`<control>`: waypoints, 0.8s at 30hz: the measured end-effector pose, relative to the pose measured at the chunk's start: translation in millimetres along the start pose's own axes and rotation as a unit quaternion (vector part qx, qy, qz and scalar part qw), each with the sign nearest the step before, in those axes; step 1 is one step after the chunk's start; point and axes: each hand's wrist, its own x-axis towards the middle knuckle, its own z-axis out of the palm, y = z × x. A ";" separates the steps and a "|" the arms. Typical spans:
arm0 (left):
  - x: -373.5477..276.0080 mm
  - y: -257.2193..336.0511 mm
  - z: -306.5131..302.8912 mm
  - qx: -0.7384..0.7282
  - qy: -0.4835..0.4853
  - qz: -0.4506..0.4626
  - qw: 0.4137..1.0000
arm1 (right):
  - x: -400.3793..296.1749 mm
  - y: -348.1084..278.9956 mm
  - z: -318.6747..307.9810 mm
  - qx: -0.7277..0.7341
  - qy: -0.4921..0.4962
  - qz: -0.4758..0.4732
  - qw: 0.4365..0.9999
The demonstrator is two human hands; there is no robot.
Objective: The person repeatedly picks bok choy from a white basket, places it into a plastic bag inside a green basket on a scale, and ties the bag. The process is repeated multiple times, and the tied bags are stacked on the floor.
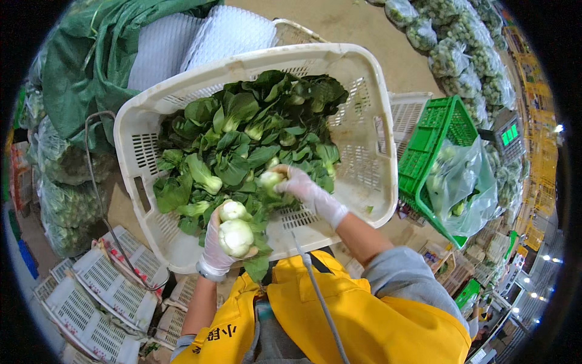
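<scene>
Before me a large white plastic basket [363, 164] holds a heap of leafy green bok choy [236, 109]. My left hand [216, 248], in a thin clear glove, grips two bok choy heads [235, 236] with their pale cut bases turned up towards me. Their leaves hang down beside the basket's near rim. My gloved right hand [300, 184] has its fingers round the pale base of another bok choy [270, 180], low over the near part of the heap. That head is slightly blurred, and its leaves run into the pile.
To the right stands a green plastic crate [418, 154] with a clear bag of vegetables [464, 191], beside a digital scale display [507, 136]. Filled bags [459, 59] line the upper right. White crates [113, 291] lie lower left, below a bent metal rod [93, 182]. Green cloth [82, 82] drapes the upper left.
</scene>
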 end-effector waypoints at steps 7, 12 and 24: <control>15.5 31.4 15.3 -0.297 -0.036 -0.005 0.954 | -94.2 -43.4 75.1 0.317 -0.066 -0.179 0.929; -1.0 4.1 1.8 -0.116 -0.041 0.044 0.991 | -72.4 -91.4 23.5 0.057 -0.179 -0.101 0.977; -14.6 28.2 -6.3 -0.204 0.060 -0.016 0.977 | 133.2 -123.0 -92.9 -0.875 0.117 -0.078 0.463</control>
